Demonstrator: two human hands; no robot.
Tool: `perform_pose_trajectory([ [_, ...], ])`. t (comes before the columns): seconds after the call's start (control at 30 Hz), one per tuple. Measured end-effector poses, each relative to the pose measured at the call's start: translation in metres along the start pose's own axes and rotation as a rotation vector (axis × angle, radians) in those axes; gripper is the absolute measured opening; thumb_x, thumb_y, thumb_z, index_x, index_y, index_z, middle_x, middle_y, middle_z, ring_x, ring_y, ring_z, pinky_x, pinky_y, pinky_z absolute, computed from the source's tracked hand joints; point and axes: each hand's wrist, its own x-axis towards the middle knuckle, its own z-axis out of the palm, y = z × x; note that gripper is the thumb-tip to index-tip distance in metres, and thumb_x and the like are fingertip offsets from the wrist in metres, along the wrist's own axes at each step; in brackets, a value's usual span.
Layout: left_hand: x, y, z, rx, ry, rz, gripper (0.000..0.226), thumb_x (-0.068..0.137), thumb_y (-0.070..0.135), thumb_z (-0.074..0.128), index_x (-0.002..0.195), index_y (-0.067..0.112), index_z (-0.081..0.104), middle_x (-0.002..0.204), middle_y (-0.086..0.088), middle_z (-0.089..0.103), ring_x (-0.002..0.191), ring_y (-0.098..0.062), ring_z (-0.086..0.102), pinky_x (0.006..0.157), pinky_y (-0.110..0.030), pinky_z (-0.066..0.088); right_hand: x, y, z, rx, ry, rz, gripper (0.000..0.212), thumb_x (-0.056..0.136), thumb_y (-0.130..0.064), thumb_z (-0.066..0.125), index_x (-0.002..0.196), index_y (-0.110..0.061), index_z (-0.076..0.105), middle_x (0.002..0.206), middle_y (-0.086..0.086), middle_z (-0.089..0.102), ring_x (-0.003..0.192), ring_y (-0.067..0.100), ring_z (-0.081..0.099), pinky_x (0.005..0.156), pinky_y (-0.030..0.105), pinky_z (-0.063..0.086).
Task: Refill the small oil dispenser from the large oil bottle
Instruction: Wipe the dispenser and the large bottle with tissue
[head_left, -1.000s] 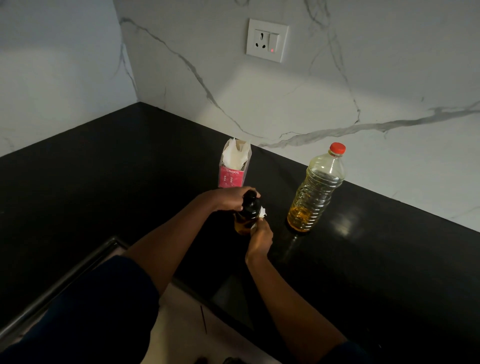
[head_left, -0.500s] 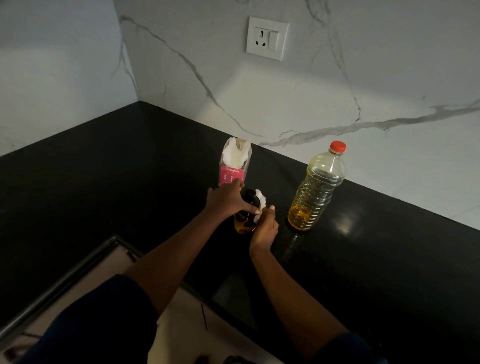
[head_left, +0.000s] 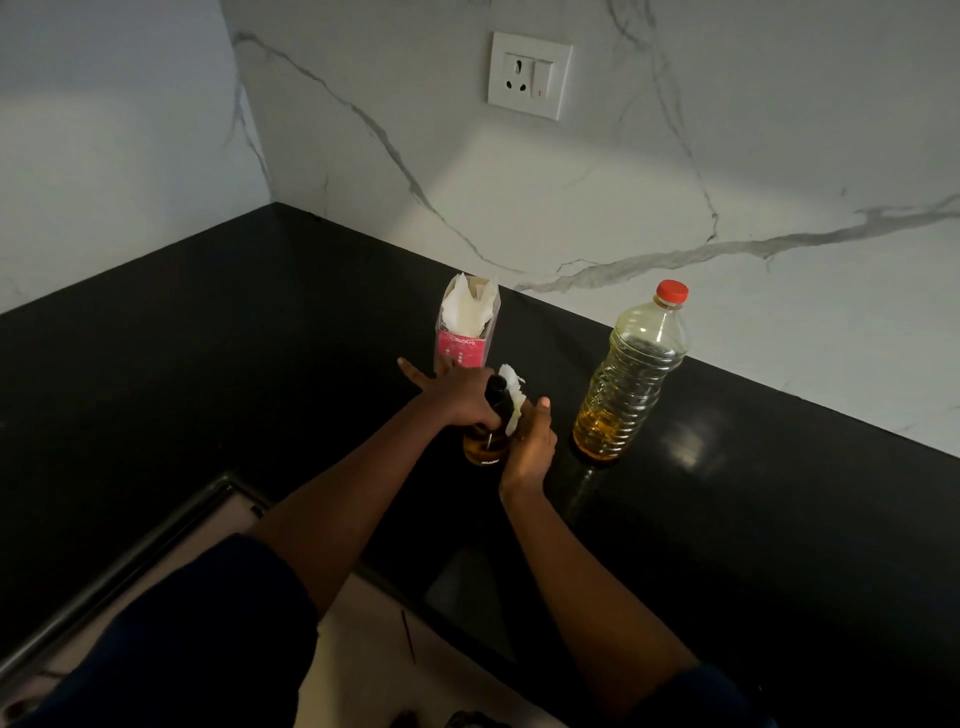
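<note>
Your left hand (head_left: 457, 395) grips the small oil dispenser (head_left: 484, 451) round its dark upper part. Its fingers (head_left: 480, 415) curl over the dispenser, with one stretched out away from it. The dispenser stands upright on the black worktop (head_left: 208, 364), with a band of amber oil showing at its base. Your right hand (head_left: 530, 441) holds a white tissue (head_left: 514, 402) against the dispenser's right side, thumb raised. Its other fingers are hidden, but they seem curled round the tissue. To the right of the dispenser, and apart from it, stands the large oil bottle (head_left: 631, 379) with its red cap (head_left: 671, 292) on. Just behind the dispenser is a pink tissue box (head_left: 465, 338).
</note>
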Motion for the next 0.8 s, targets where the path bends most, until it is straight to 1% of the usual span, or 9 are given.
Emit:
perform_pose_trajectory([
  [0.07,0.000,-0.006,-0.003,-0.104,-0.077,0.016,0.072,0.078,0.029,0.065,0.140,0.031,0.031,0.149,-0.018,0.021,0.141,-0.039,0.001,0.101,-0.071,-0.012,0.000,0.004,-0.002,-0.021,0.002,0.011,0.045,0.100,-0.037,0.032,0.094,-0.014,0.070,0.099,0.008,0.072,0.098,0.019,0.066,0.087,0.031,0.050],
  [0.13,-0.003,-0.007,-0.005,-0.163,-0.114,-0.018,0.077,0.077,0.027,0.067,0.142,0.030,0.027,0.149,-0.017,0.020,0.140,-0.039,0.005,0.106,-0.069,-0.007,-0.003,0.012,-0.006,-0.067,0.029,0.051,0.044,0.100,-0.037,0.033,0.086,-0.016,0.069,0.094,0.005,0.071,0.095,0.019,0.065,0.085,0.031,0.048],
  [0.23,-0.001,-0.009,0.003,-0.130,-0.117,-0.100,0.091,0.068,0.044,0.074,0.141,0.019,0.026,0.148,-0.016,0.025,0.140,-0.039,0.014,0.108,-0.068,0.004,-0.004,0.017,-0.008,-0.181,0.075,0.141,0.039,0.099,-0.039,0.032,0.079,-0.022,0.061,0.083,-0.002,0.063,0.085,0.013,0.058,0.083,0.030,0.042],
  [0.3,0.005,-0.010,0.014,-0.203,-0.053,-0.121,0.104,0.057,0.059,0.076,0.139,0.016,0.029,0.145,-0.014,0.035,0.137,-0.037,0.026,0.108,-0.066,0.015,-0.003,0.016,-0.006,-0.252,0.070,0.157,0.043,0.099,-0.041,0.031,0.086,-0.017,0.064,0.083,-0.002,0.061,0.087,0.014,0.057,0.083,0.031,0.041],
  [0.37,0.010,-0.008,0.022,-0.271,0.043,-0.131,0.105,0.055,0.063,0.076,0.138,0.015,0.033,0.141,-0.011,0.042,0.133,-0.033,0.036,0.109,-0.061,0.021,-0.002,0.013,-0.002,-0.220,0.073,0.157,0.046,0.099,-0.043,0.031,0.091,-0.014,0.067,0.088,0.001,0.064,0.090,0.015,0.059,0.086,0.033,0.044],
  [0.47,0.012,-0.002,0.024,-0.198,0.137,-0.140,0.084,0.067,0.053,0.074,0.132,0.014,0.040,0.135,-0.011,0.047,0.130,-0.031,0.040,0.110,-0.061,0.019,-0.002,0.007,0.001,-0.112,0.074,0.083,0.042,0.097,-0.040,0.036,0.078,-0.018,0.067,0.084,0.003,0.068,0.085,0.016,0.063,0.083,0.034,0.047],
  [0.6,0.006,-0.001,0.009,-0.153,0.035,-0.077,0.066,0.077,0.031,0.070,0.133,0.018,0.039,0.138,-0.012,0.042,0.136,-0.033,0.029,0.109,-0.068,0.006,0.002,0.008,-0.004,0.038,0.006,0.031,0.035,0.099,-0.033,0.038,0.091,-0.020,0.070,0.093,-0.002,0.071,0.091,0.009,0.065,0.083,0.026,0.048],
  [0.7,0.002,-0.003,0.003,-0.213,-0.029,-0.057,0.072,0.077,0.012,0.067,0.139,0.022,0.031,0.142,-0.014,0.034,0.139,-0.036,0.019,0.108,-0.069,0.002,0.006,0.019,-0.013,-0.090,0.028,0.123,0.032,0.097,-0.034,0.041,0.082,-0.025,0.068,0.092,-0.003,0.070,0.093,0.013,0.064,0.093,0.035,0.048],
  [0.8,0.003,-0.005,0.005,-0.215,-0.114,-0.099,0.083,0.070,0.012,0.071,0.140,0.016,0.026,0.142,-0.016,0.032,0.137,-0.038,0.022,0.110,-0.065,0.012,0.007,0.020,-0.011,-0.221,0.059,0.221,0.030,0.094,-0.035,0.041,0.081,-0.026,0.066,0.095,0.005,0.069,0.095,0.020,0.064,0.094,0.041,0.049],
])
